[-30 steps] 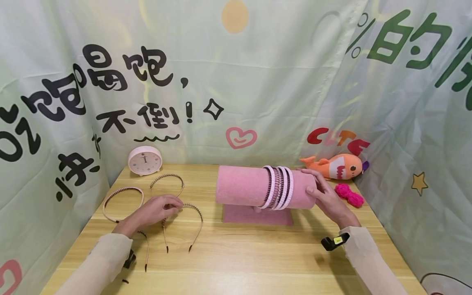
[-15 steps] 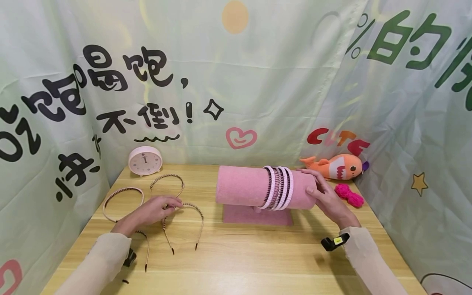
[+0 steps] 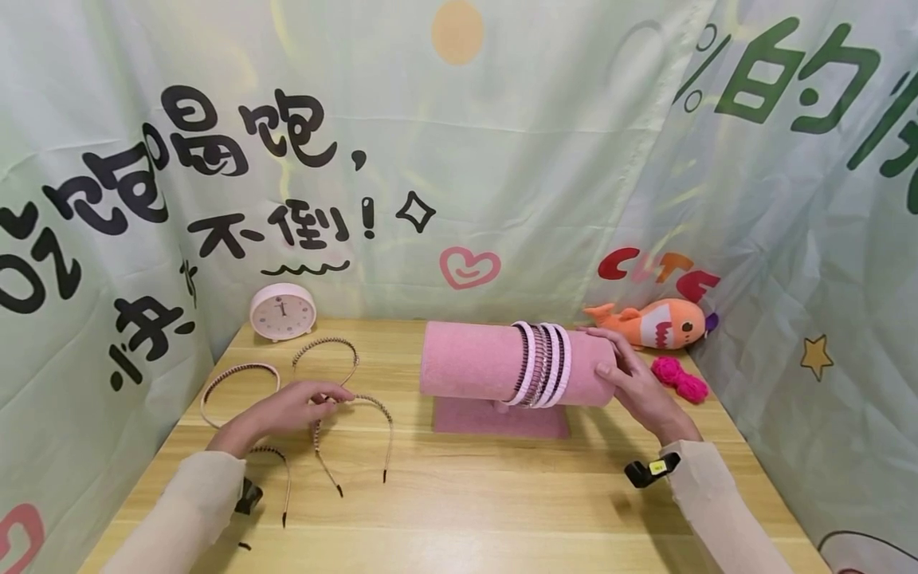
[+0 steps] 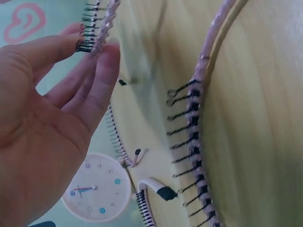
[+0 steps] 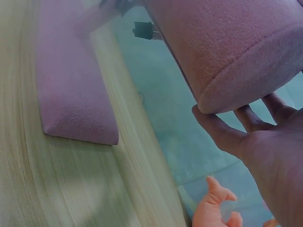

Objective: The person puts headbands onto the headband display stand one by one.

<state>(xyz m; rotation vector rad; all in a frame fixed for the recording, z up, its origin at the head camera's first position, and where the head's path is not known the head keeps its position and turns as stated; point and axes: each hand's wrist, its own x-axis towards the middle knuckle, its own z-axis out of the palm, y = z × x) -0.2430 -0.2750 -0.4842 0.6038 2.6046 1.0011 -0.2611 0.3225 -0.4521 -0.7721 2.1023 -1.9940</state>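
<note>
My left hand pinches the top of a toothed hairband, its two legs pointing down toward me. In the left wrist view, the thumb and fingers meet on the pink beaded band with dark wire teeth. My right hand grips the right end of a pink plush display roll, thumb in front and fingers over the top and back. Several white and dark toothed hairbands sit round the roll, right of its middle. Its pink base rests on the table.
Other hairbands lie on the wooden table at the left: a pink one, one farther back and one partly under my forearm. A pink clock, an orange plush shark and a magenta bow stand behind.
My left hand has shifted slightly left, and the legs of the hairband it pinches have swung a little to the right. My right hand and the display roll look unchanged.
</note>
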